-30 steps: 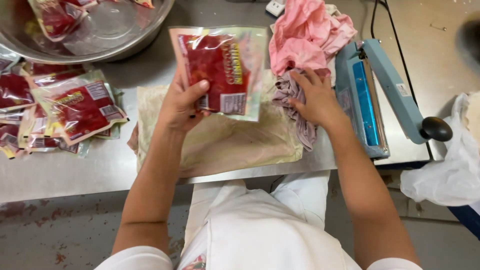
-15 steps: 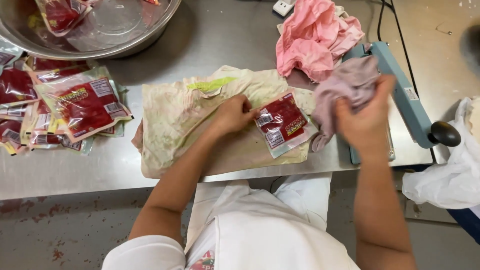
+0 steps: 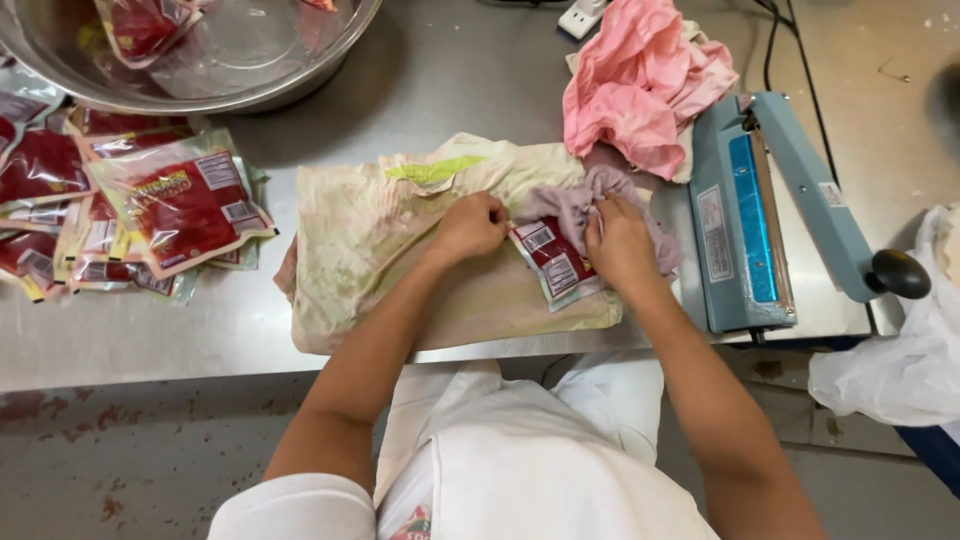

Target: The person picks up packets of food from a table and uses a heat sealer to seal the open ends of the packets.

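Observation:
A clear pouch of red food (image 3: 556, 262) lies on a pale stained cloth (image 3: 380, 240) spread over the steel table (image 3: 440, 90). My left hand (image 3: 470, 225) pinches the pouch's top edge with closed fingers. My right hand (image 3: 620, 240) presses a mauve rag (image 3: 575, 205) down onto the pouch's upper part. The rag hides the top of the pouch.
A pile of filled red pouches (image 3: 150, 205) lies at the left. A large steel bowl (image 3: 260, 70) with more pouches sits at the back left. A pink cloth (image 3: 640, 85) lies at the back, a blue heat sealer (image 3: 760, 210) to the right, and a white plastic bag (image 3: 900, 350) beyond it.
One second ago my left hand held the pouch upright; it then laid it flat. My right hand lifted the mauve rag off the table and now presses it on the pouch.

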